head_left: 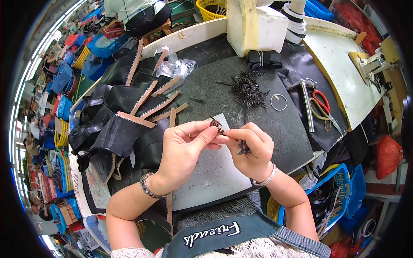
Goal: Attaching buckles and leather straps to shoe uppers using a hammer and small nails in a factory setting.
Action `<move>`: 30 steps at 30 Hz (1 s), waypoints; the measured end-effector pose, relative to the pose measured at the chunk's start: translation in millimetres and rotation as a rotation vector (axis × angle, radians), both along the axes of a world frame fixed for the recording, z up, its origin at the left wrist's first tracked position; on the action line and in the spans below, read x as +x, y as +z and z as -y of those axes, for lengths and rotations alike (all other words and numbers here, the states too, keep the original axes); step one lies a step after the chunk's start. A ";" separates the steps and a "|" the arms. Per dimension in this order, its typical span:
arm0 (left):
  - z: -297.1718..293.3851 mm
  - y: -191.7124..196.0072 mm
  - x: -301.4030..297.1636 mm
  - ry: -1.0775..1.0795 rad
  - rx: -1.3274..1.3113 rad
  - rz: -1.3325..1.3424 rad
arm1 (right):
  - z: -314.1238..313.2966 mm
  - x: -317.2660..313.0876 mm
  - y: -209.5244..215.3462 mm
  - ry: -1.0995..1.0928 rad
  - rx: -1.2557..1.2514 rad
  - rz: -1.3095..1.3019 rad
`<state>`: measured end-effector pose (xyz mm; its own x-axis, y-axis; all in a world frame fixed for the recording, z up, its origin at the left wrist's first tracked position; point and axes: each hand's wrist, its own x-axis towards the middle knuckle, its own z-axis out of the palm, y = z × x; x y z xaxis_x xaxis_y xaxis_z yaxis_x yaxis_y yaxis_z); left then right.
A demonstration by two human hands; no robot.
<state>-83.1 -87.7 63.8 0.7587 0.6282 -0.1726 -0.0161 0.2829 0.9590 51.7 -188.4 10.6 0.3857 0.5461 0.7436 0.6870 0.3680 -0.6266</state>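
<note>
My left hand and my right hand meet above a pale board at the near side of the table. Thumb and fingers of both pinch a small dark strap, thin and curled. Whether it carries a buckle is too small to tell. A grey metallic object shows between the curled fingers of my right hand; its kind is mostly hidden. Beyond the hands, a tangled pile of similar thin black straps lies on a dark grey mat.
Black leather shoe uppers with zigzag-cut tan edges cover the left side. A hammer and red-handled scissors lie at the right, near a thin ring. A white machine post stands at the back. Blue baskets sit below right.
</note>
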 end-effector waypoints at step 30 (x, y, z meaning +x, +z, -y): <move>9.8 4.7 -45.4 -0.267 0.126 -0.238 | 4.9 17.8 18.7 0.325 -0.184 -0.089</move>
<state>-128.5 -97.5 68.5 0.8466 0.4410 -0.2980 0.2699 0.1269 0.9545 69.6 -193.3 29.3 0.2288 0.7717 0.5934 0.4930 0.4338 -0.7542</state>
